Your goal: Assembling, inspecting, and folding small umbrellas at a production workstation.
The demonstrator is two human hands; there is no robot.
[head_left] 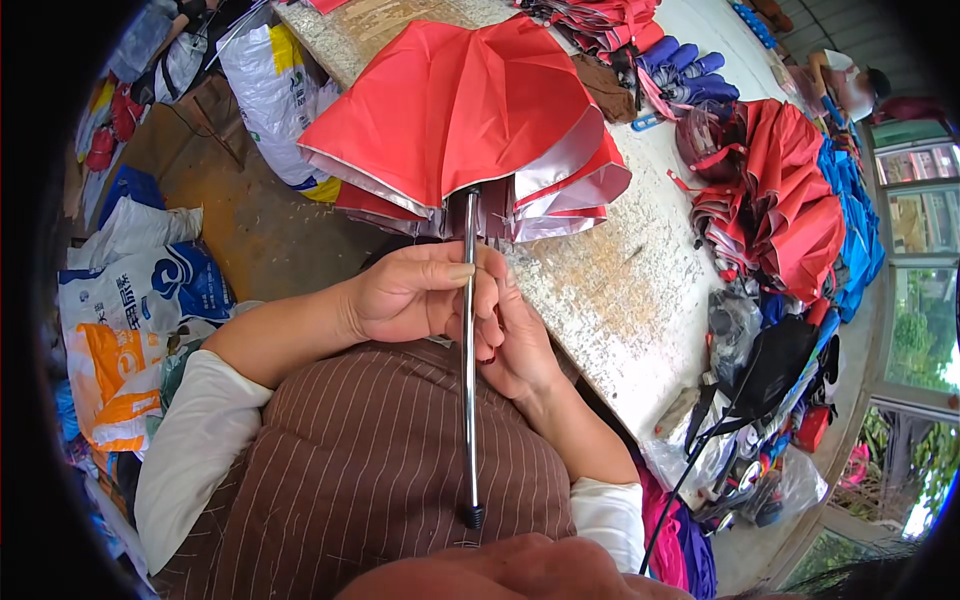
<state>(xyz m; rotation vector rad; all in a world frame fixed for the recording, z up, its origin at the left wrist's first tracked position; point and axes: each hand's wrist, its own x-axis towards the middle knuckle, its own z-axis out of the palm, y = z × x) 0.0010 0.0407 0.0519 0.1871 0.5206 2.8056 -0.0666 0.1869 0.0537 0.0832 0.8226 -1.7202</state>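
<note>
A red umbrella [450, 110] with a silvery lining hangs loosely half folded in front of me, its canopy at the far end. Its thin metal shaft [469, 390] runs down toward my chest and ends in a small black tip [473, 516]. My left hand [420, 292] is closed on the shaft just below the canopy, thumb across the metal. Close against the left fingers, on the shaft's right side, my right hand [520, 345] is curled. Its fingertips are partly hidden, so what they grip cannot be made out.
A worn white table [620, 300] extends ahead and right. On it lie more red umbrellas [780, 200], purple folded umbrellas [685, 70] and a black bag [775, 365]. White sacks [265, 110] and a printed bag [130, 320] stand at left. Another person [845, 85] is at far right.
</note>
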